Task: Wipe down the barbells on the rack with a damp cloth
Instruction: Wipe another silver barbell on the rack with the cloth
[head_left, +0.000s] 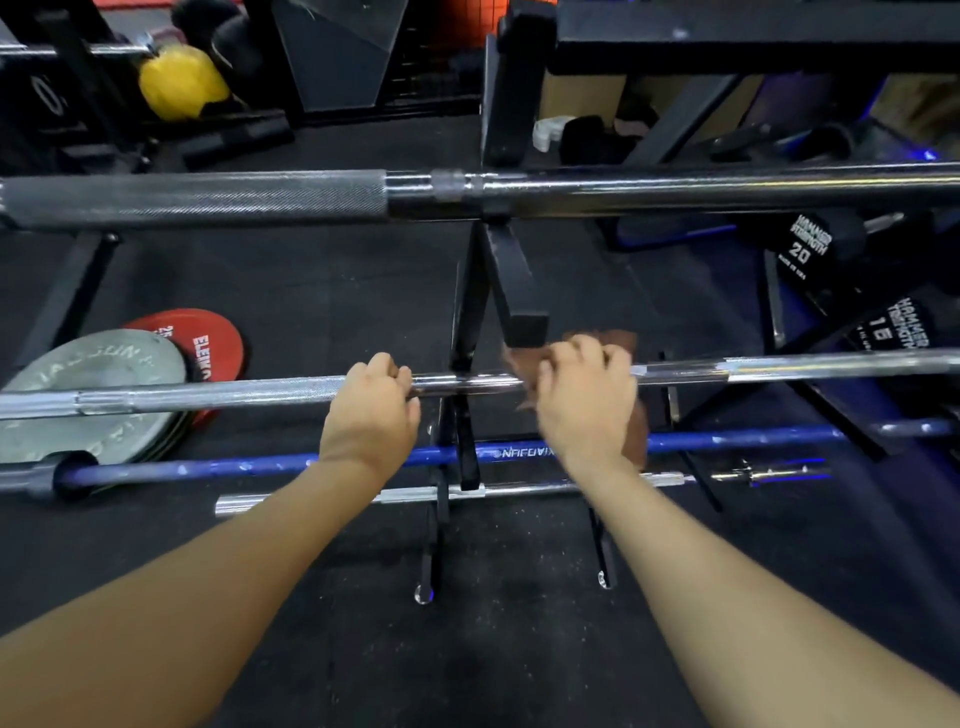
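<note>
A chrome barbell (234, 392) lies across the black rack (470, 291) at mid height. My left hand (371, 410) grips this bar just left of the rack upright. My right hand (587, 400) holds a brown cloth (524, 358) wrapped over the same bar, right of the upright. A thicker barbell (675, 189) with a knurled grey sleeve rests on the top level. Below my hands lie a blue barbell (727, 440) and a short chrome bar (311, 501).
Grey and red weight plates (104, 374) lie on the black rubber floor at left. Black dumbbells (810, 244) marked 20 and 15 sit at right. A yellow ball (179, 80) and dark equipment frames stand at the back.
</note>
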